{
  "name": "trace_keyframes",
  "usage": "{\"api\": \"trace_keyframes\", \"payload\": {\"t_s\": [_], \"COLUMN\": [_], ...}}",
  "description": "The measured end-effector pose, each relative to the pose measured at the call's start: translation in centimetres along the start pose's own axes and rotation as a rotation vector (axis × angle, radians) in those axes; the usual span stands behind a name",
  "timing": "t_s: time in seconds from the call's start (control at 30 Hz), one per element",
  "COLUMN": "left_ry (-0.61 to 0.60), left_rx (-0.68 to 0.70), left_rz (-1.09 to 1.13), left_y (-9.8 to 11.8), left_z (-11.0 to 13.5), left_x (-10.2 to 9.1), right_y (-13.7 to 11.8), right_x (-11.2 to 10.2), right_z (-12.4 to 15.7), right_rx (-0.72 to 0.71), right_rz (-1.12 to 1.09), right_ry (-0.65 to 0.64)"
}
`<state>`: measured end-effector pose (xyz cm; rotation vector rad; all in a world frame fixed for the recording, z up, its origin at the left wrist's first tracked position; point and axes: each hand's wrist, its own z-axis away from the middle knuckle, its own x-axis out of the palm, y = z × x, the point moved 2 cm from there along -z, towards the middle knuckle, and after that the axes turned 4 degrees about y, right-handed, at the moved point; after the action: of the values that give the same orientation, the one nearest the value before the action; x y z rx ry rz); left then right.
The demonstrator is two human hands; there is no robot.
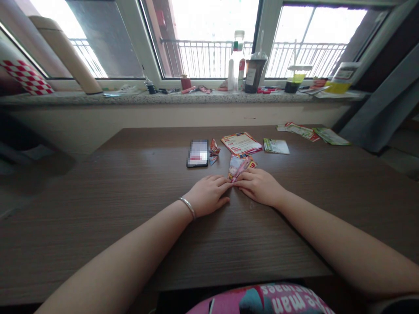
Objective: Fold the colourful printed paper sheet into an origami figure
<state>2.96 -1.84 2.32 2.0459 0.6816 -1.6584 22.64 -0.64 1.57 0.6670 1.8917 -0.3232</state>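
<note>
At the upper left of the frame, a container with red and white checks (28, 77) stands at the end of the windowsill (131, 99), its contents hidden, and beside it leans a tall tan flask (65, 54), whose contents do not show either. Further along the sill, at upper centre, sits a small red jar (185, 82), too small to read inside. Below it, on the brown worktop (124, 174), lies a phone (198, 152) with a blurred screen. The left hand (211, 194), with a silver bangle (187, 207) at the wrist, rests at the centre of the frame; its fingers lie close together, the thumb apart from them, the tips at the lower point of the colourful folded paper (240, 165). A small folded piece (214, 151) lies just right of the phone. The colourful folded paper lies just right of centre, below a stack of printed leaflets (241, 143). Above, on the sill, a dark cup (254, 76) with a clear lid and straw appears filled with something dark. The right hand (260, 186) lays its fingers on the paper's lower right edge; whether they pinch it, I cannot tell. Past a pale card (276, 146), more leaflets (301, 131) spread at the right. Above them, at upper right, a wide tilted tub (343, 80) holds something yellow in its lower part.
</note>
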Motion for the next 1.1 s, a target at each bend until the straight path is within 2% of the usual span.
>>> {"api": "trace_keyframes", "payload": {"t_s": [0.27, 0.57, 1.1], "left_ry": [0.006, -0.003, -0.011], "left_rx": [0.006, -0.009, -0.004], "left_rz": [-0.019, -0.032, 0.011], "left_y": [0.1, 0.4, 0.3], "left_z": [-0.2, -0.1, 0.0], "left_x": [0.2, 0.2, 0.1], "right_y": [-0.3, -0.6, 1.0], "right_x": [0.0, -0.5, -0.3], "right_z": [-0.3, -0.6, -0.3], "right_rx": [0.084, 0.281, 0.324], "right_rz": [0.005, -0.017, -0.048], "right_ry": [-0.033, -0.11, -0.078]}}
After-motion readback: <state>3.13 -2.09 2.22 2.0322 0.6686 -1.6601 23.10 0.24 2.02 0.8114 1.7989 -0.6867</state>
